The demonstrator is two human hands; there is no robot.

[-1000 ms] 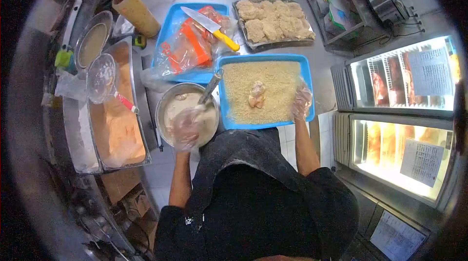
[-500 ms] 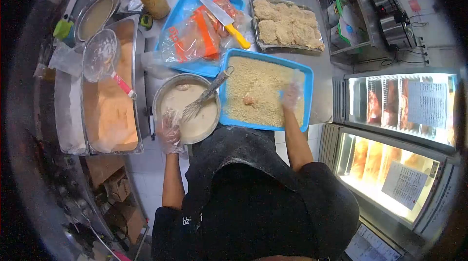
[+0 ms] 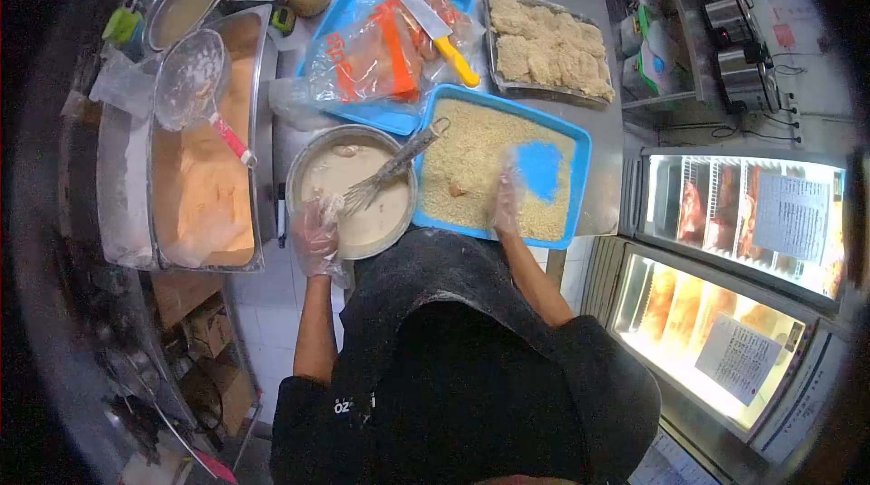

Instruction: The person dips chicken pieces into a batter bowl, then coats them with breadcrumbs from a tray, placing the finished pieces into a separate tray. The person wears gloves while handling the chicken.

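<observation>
In the head view my right hand [image 3: 505, 204], in a clear glove, lies open with fingers extended in the breadcrumbs [image 3: 462, 140] of a blue tray [image 3: 582, 186]. A small piece of meat [image 3: 456, 190], mostly covered by crumbs, is left of it. My left hand [image 3: 317, 233], gloved and smeared with batter, hovers over the left rim of a metal bowl [image 3: 412, 213]; its fingers look loosely apart and hold nothing visible. Pale batter [image 3: 331, 179] with a lump near its surface fills the bowl. A whisk [image 3: 385, 172] leans in it, its handle resting toward the blue tray.
Behind, a second blue tray [image 3: 317, 50] holds bagged meat [image 3: 372, 50] and a yellow-handled knife [image 3: 444, 45]. A tray of breaded pieces [image 3: 548, 45] stands back right. Left are flour bins [image 3: 213, 204] with a strainer [image 3: 192, 77] on top. Lit display fridges [image 3: 707, 322] stand right.
My right hand has swept left through the crumbs, baring a patch of blue tray bottom and heaping crumbs toward the meat. My left hand stays by the bowl. The view has shifted slightly.
</observation>
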